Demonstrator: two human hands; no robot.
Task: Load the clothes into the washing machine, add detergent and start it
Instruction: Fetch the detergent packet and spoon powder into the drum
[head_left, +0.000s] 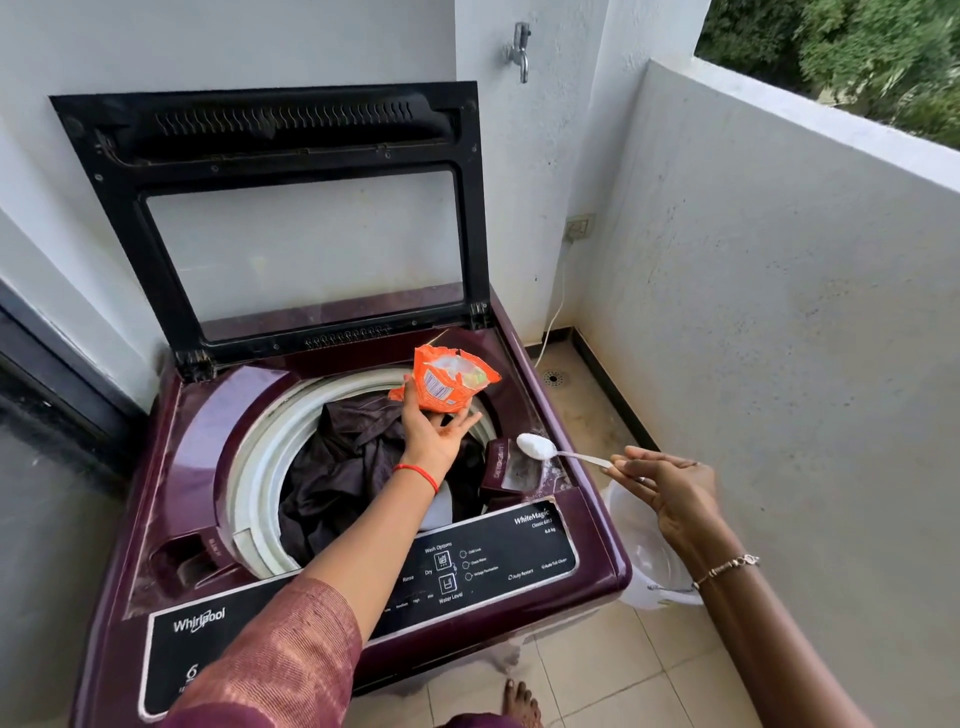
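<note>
Item 1, washer (597, 551): maroon top-loader, lid (291, 218) standing open against the wall, control panel facing the person

Item 2, clothes (343, 467): dark garments lying inside the drum, partly covered by the left forearm; likely soft and limp, bunching wherever taken

Item 3, packet (447, 382): orange detergent pouch, torn open at the top, being held above the drum's far right. Left hand (434, 431) is gripping it from below, thumb on the near face, fingers splayed under the base. Judged light, crinkly and floppy; best held low on the body with the mouth kept up, or powder will be spilling

Item 4, spoon (563, 453): metal, heaped with white powder (535, 445), hovering just above the drawer (514, 470). Right hand (675, 493) is pinching the handle's end between thumb and fingertips, closed on it. Loose powder is likely sliding off at any tilt, so the bowl is needing to stay level until over the drawer

Item 5, drawer: detergent compartment at the drum's right rim, some white powder already showing inside

Hard to make out: drum depth and how full it is; small panel lettering; a white plastic container (644, 556) on the floor beside the washer, largely hidden behind the right arm; how much powder is remaining in the packet
</note>
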